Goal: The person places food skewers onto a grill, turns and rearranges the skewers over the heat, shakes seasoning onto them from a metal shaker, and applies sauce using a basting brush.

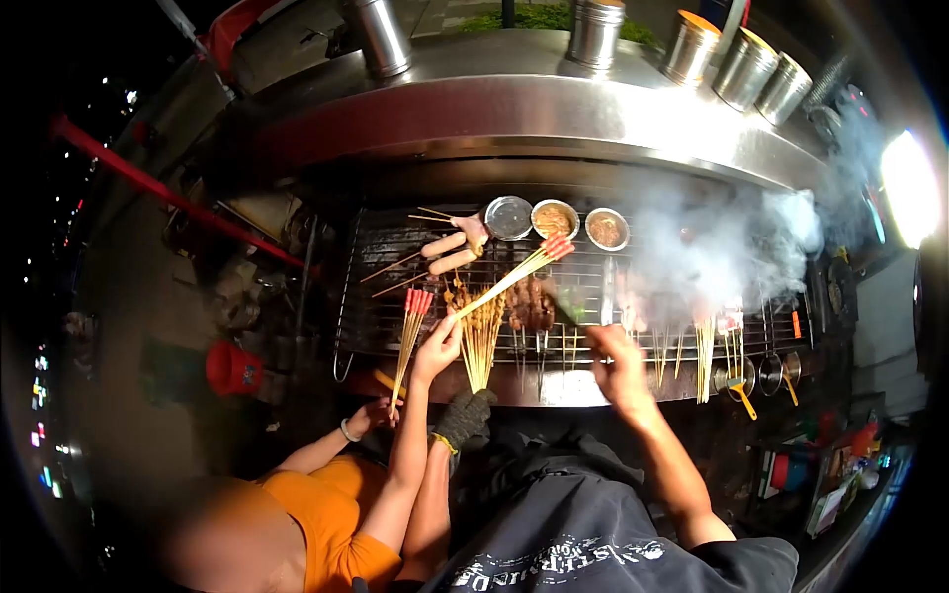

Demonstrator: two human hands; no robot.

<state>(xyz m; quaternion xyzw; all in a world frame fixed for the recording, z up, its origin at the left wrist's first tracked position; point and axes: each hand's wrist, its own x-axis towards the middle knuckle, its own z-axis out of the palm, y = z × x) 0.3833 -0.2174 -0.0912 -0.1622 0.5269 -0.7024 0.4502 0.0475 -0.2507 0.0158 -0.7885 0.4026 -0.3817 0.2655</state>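
My left hand point(464, 419), in a dark grey glove, is closed round the lower ends of a fanned bundle of skewers point(481, 341) at the grill's front edge. The food on their upper ends lies over the wire grate. My right hand point(617, 360) is closed above the front of the grill. A dark, blurred thing juts from it to the upper left; I cannot make out what it is. Between my hands, browned meat skewers point(531, 304) lie on the grate. Farther right, more skewers point(705, 346) stick out over the front edge under smoke.
A co-worker in orange point(321, 509) stands at my left, one hand point(440, 348) holding red-tipped skewers point(519, 275) across my bundle, the other point(372, 415) holding more. Sausages point(453, 261) and several metal bowls point(607, 229) sit on the grate point(386, 331). Metal canisters point(692, 47) line the back ledge.
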